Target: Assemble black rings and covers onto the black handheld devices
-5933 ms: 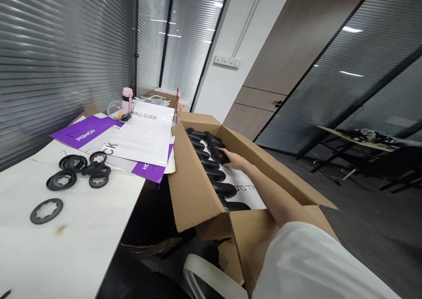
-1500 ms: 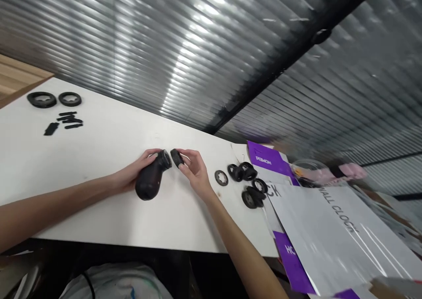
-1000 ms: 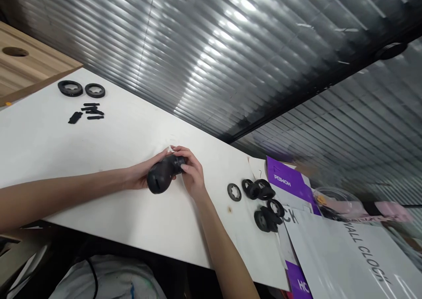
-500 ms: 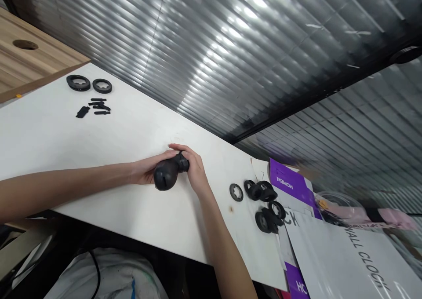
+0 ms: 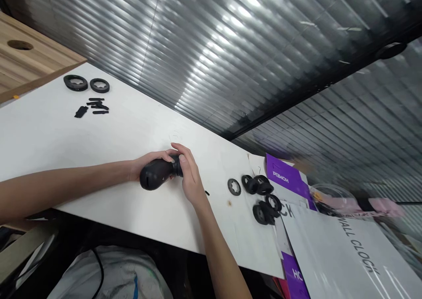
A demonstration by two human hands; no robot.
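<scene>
A black bulb-ended handheld device [image 5: 154, 174] is held over the white table, its rounded, slotted end toward the left. My left hand [image 5: 150, 158] wraps round it from behind, thumb lying along its top near the neck. At the narrower right end, my right hand [image 5: 189, 169] cups the device with palm and curled fingers, partly hiding that end. Close to my right wrist lies a small thin black piece [image 5: 207, 193]. Farther right is a flat black ring [image 5: 234, 187] with a notched inner edge.
Several black rings and round parts [image 5: 263, 198] cluster on the right, beside white and purple wall clock boxes [image 5: 346, 242]. At the far left lie two black rings [image 5: 99, 85] and several thin black strips [image 5: 97, 104]. A corrugated metal wall [image 5: 198, 48] borders the table [image 5: 115, 136].
The device has turned so its bulb end points more to the left, and both hands moved slightly left with it. A small black piece now shows by my right wrist.
</scene>
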